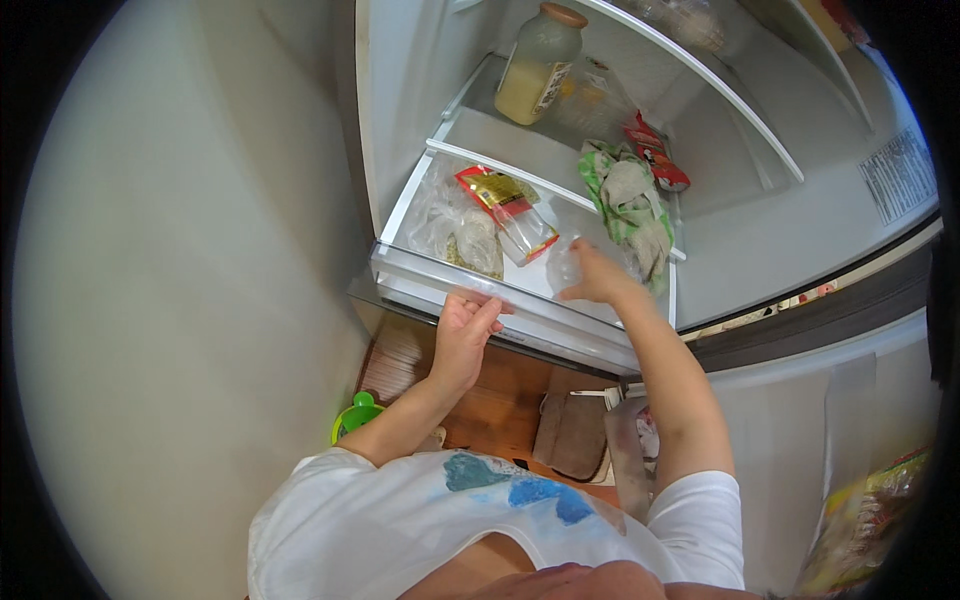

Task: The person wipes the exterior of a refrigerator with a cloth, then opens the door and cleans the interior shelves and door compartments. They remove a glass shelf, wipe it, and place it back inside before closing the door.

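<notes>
My left hand (465,330) grips the front edge of a clear refrigerator drawer (525,296), its fingers curled over the rim. Inside the drawer, my right hand (600,277) reaches in at the right side, fingers spread at a clear plastic bag (564,262); whether it holds the bag I cannot tell. To the left lie a red and gold food packet (501,202) with a clear lower part and a knotted plastic bag of small grains or beans (476,244). A green and grey cloth (630,195) hangs over the shelf edge, down into the drawer's right side.
On the shelf above stand a glass jar (534,75) with pale contents, a clear container (592,97) and a red packet (658,154). The refrigerator's open door (795,420) is at the right, a plain pale surface (187,262) at the left. A green container (358,412) is below.
</notes>
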A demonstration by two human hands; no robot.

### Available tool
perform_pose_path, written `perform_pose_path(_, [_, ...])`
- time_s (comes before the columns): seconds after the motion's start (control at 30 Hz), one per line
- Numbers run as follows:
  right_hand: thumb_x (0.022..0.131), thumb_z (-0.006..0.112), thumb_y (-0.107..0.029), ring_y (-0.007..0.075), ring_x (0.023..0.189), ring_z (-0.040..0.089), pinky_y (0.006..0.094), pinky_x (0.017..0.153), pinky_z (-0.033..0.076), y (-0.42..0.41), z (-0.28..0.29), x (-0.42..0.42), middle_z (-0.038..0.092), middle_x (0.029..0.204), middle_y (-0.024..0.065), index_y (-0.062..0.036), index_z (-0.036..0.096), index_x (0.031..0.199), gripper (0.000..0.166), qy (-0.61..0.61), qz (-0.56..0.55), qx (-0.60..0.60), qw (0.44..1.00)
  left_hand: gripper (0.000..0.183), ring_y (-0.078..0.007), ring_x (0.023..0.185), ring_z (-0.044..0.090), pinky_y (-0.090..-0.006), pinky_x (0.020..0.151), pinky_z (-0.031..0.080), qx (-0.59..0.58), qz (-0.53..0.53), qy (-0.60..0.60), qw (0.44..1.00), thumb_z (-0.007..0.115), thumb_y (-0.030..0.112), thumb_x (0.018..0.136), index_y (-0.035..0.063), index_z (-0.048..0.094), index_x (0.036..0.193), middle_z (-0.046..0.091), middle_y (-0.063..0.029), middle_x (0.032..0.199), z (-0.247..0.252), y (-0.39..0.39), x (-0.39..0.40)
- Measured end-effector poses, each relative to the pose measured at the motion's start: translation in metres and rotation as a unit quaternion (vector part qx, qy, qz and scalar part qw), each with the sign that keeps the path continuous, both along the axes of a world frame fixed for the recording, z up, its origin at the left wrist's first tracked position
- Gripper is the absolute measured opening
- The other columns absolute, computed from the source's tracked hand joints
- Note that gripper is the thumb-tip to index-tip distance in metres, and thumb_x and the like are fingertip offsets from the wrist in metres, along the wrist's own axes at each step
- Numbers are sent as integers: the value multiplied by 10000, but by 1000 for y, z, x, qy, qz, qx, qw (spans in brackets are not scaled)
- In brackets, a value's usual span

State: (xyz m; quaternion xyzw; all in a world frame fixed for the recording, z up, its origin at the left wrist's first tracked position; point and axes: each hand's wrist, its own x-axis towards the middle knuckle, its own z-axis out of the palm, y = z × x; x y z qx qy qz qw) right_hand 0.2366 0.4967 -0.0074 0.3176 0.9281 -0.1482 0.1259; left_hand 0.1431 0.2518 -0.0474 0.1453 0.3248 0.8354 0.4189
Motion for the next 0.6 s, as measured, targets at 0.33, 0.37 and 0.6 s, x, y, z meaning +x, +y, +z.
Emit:
perform_pose_path(0.33, [598, 849, -333, 359, 1210, 482, 367, 1020, 394, 29, -7, 37, 476, 1314, 252, -35, 377, 1372, 954, -71, -3, 47, 996, 166, -119, 909, 586, -238, 699, 467, -13, -3, 4, 1000, 547, 71, 919, 75, 457, 1059, 594, -50, 1004, 0, 0, 2])
perform_pose_path(0.37, [609, 843, -352, 364, 1205, 484, 371, 1018, 396, 18, 1, 28, 475, 1311, 258, -38, 392, 1363, 934, -72, -5, 62, 995, 158, -129, 921, 593, -246, 701, 478, -16, -4, 7, 1000, 540, 68, 925, 82, 453, 1057, 593, -54, 1013, -1, 0, 1])
perform_pose_path(0.6, [620, 791, -540, 399, 1175, 485, 429, 992, 409, -49, 38, -44, 503, 1245, 280, 34, 507, 1226, 882, -20, 31, 102, 994, 175, -119, 901, 581, -237, 703, 461, -9, 11, -7, 1000, 551, 85, 919, 77, 456, 1065, 594, -51, 1005, -1, 0, 2])
